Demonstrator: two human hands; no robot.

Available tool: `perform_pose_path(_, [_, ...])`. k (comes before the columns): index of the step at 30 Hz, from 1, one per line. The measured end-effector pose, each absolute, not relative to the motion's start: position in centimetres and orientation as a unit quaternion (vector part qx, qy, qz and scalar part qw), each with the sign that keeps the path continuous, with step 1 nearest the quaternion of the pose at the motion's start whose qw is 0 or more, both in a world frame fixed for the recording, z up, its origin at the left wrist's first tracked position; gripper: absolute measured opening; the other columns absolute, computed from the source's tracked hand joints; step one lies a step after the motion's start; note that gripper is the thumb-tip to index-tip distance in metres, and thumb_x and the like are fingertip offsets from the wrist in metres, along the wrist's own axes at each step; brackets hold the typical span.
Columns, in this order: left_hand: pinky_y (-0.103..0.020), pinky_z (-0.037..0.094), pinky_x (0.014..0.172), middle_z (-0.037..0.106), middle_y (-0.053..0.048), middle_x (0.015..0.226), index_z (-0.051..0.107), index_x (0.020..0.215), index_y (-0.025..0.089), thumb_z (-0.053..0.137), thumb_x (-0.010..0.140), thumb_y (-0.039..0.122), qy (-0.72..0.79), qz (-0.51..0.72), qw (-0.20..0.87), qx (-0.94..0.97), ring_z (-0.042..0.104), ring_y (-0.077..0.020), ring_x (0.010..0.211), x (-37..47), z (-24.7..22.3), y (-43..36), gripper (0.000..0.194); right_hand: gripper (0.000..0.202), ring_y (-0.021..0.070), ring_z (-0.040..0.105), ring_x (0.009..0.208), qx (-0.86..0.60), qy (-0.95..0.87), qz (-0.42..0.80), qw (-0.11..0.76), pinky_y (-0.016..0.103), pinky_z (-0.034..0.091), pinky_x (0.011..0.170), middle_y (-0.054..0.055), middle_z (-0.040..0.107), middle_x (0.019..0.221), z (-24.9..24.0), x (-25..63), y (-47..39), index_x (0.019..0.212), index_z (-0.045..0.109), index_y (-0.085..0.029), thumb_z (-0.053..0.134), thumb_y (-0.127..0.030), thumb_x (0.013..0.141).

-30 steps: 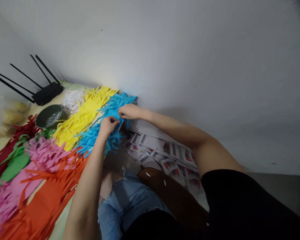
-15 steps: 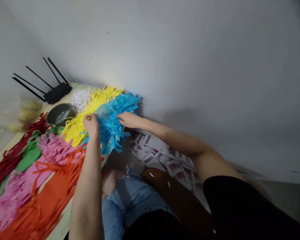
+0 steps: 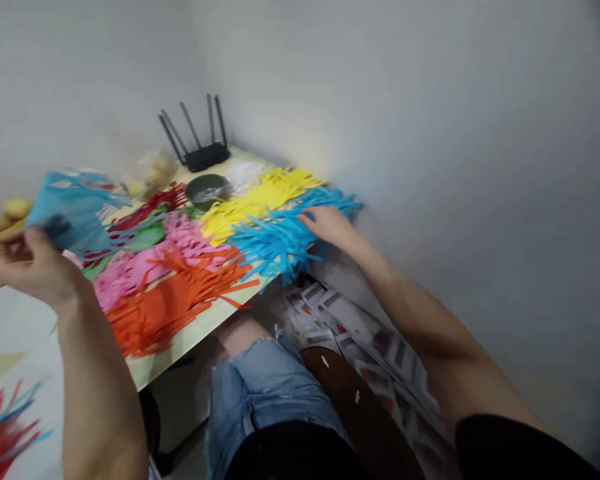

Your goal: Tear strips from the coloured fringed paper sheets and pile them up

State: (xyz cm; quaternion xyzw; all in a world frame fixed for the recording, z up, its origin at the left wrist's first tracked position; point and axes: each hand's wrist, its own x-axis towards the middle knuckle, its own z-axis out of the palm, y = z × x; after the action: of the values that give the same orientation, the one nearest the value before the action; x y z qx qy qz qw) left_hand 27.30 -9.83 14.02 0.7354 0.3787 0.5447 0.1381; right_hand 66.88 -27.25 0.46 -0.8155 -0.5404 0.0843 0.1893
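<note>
The fringed pieces are plain orange, pink, green, dark red, yellow and bright blue

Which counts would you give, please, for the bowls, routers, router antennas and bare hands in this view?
Bowl: 1
Router: 1
Antennas: 5
Hands: 2 (left hand, right hand)
Total: 9

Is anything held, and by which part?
The left hand holds a blue fringed sheet by its unfringed edge. Right hand touches blue strips; gripping can't be told.
</note>
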Motion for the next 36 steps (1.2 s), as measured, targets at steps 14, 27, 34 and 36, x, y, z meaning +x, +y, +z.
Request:
perform_pose_path(14, [-0.031, 0.054, 0.081, 0.074, -0.004, 0.092, 0.066, 0.102, 0.022, 0.052, 0.090, 0.025, 0.480, 0.280, 0.006, 0.831, 0.071, -0.0212, 0.085, 16.4, 9.5, -25.3, 0.019, 0.028, 0.0219, 0.068, 0.095, -0.441, -0.866, 0.096, 0.217, 0.030, 0.046, 0.080, 0.008, 0.075, 0.104, 10.3, 40.8, -24.7, 0.108, 0.070, -0.017, 0.054, -0.009, 0.086])
perform_pose_path(27, [-0.031, 0.057, 0.059, 0.069, -0.004, 0.072, 0.074, 0.089, 0.016, 0.066, 0.078, 0.055, 0.427, 0.287, 0.433, 0.740, 0.065, -0.0197, 0.062, 18.6, 8.7, -22.9, 0.041, 0.016, 0.0127, 0.060, 0.066, -0.443, -0.824, 0.210, 0.286, 0.023, 0.039, 0.063, 0.000, 0.069, 0.074, 12.8, 43.2, -25.9, 0.086, 0.071, -0.016, 0.055, -0.019, 0.087])
perform_pose_path(34, [-0.024, 0.052, 0.050, 0.073, -0.005, 0.084, 0.077, 0.099, 0.020, 0.077, 0.070, 0.043, 0.463, 0.414, 0.455, 0.638, 0.062, -0.0158, 0.061, 17.0, 7.7, -23.9, 0.037, 0.024, 0.0189, 0.065, 0.099, -0.379, -0.768, 0.284, 0.432, 0.030, 0.049, 0.087, 0.005, 0.072, 0.108, 9.0, 44.1, -25.8, 0.107, 0.069, -0.017, 0.059, -0.023, 0.086])
perform_pose_path(36, [-0.024, 0.051, 0.049, 0.073, -0.006, 0.084, 0.079, 0.089, 0.021, 0.076, 0.068, 0.036, 0.454, 0.424, 0.460, 0.635, 0.062, -0.0156, 0.061, 16.7, 7.7, -24.2, 0.025, 0.028, 0.0175, 0.066, 0.096, -0.350, -0.764, 0.319, 0.439, 0.030, 0.051, 0.084, 0.005, 0.072, 0.106, 8.5, 44.2, -25.9, 0.104, 0.070, -0.018, 0.055, -0.015, 0.081])
